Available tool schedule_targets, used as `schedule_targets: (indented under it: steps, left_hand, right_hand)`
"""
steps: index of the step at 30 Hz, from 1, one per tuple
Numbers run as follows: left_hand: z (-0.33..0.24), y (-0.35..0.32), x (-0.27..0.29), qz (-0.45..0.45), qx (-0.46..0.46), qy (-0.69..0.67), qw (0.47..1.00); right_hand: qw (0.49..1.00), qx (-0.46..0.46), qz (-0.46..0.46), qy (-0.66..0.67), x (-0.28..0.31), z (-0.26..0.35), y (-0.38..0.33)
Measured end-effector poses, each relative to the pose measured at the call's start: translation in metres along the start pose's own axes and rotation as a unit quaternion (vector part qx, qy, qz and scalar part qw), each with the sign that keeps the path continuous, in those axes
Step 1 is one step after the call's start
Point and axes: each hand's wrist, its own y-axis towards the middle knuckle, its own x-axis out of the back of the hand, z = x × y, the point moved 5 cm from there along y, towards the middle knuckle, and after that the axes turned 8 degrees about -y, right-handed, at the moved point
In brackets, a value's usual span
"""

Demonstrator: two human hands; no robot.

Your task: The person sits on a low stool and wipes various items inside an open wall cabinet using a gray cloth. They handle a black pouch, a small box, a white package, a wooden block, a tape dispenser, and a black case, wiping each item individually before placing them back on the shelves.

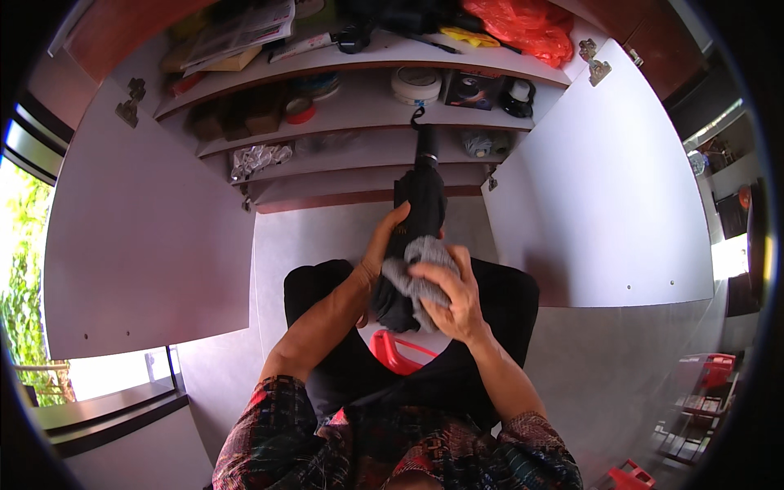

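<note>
A black folded umbrella (420, 198) is held upright in front of me, its handle and dark wrist strap pointing toward the cabinet. My left hand (387, 237) is closed around the umbrella's left side, with part of its fingers hidden behind the fabric. Bunched in my right hand (457, 298) is a grey cloth (426, 260), pressed against the lower part of the umbrella. The thumb and fingers curl over the cloth.
An open cabinet with shelves (359, 82) faces me, its white left door (155, 220) and right door (604, 188) swung wide. The shelves hold a red plastic bag (523, 28), a red tape roll (300, 109), a white round container (416, 84) and crumpled foil (260, 161). A red plastic piece (396, 353) shows between my legs.
</note>
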Motion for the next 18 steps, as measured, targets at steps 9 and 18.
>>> schedule_targets:
  steps: [9, 18]
  left_hand:
    - [0.002, 0.003, 0.004, 0.025, 0.013, -0.057, 0.998]
    - [-0.036, -0.001, 0.004, 0.076, -0.129, -0.02, 0.989]
  right_hand:
    - [0.94, -0.234, -0.246, -0.021, 0.007, -0.084, 0.041]
    - [0.963, -0.23, 0.109, 0.085, -0.027, -0.015, -0.042]
